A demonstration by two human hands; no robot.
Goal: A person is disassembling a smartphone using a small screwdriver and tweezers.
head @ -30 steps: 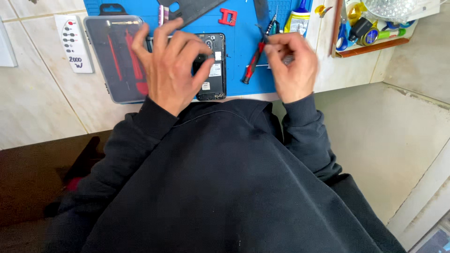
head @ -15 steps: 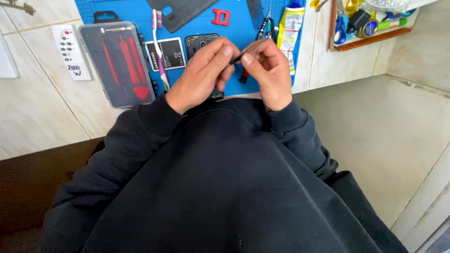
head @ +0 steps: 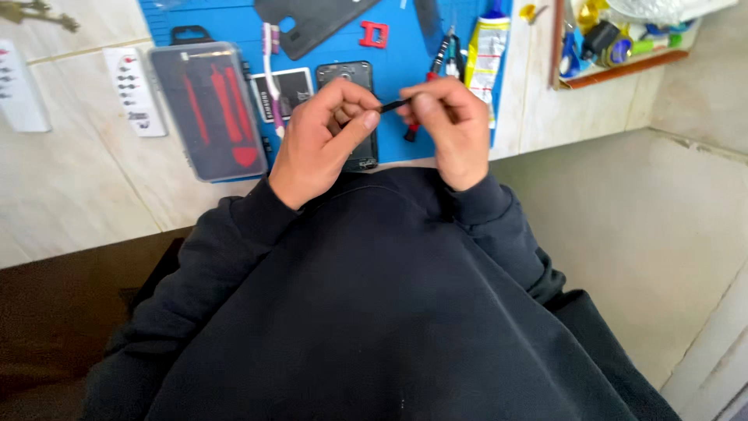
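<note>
Both hands were raised together above the near edge of a blue work mat [head: 389, 54]. The left hand [head: 319, 140] was curled, its thumb and forefinger pinching one end of a thin black tool [head: 396, 104]. The right hand [head: 448, 129] was likewise curled, its fingertips pressed together on the other end of the same tool. The tool ran roughly level between the two hands (only a short middle section of it was visible between the fingertips).

Directly beneath the hands lay an opened dark phone body [head: 351, 86], flat on the mat and partly hidden by the left hand. A red-handled screwdriver [head: 425, 93] lay on the mat just behind the right hand, its lower part covered. Left of the phone lay a small dark rectangular battery [head: 290, 92], and beside it a white and purple toothbrush [head: 273, 74]. Further left, overlapping the mat's edge, was a grey transparent case [head: 209, 109] holding red tools. A dark back cover [head: 312, 23] and a small red frame piece [head: 374, 33] lay at the far side of the mat. A yellow and white tube [head: 487, 62] lay at the mat's right edge. A tray of assorted items [head: 615, 47] sat well to the right on the tiled counter [head: 78, 187].
</note>
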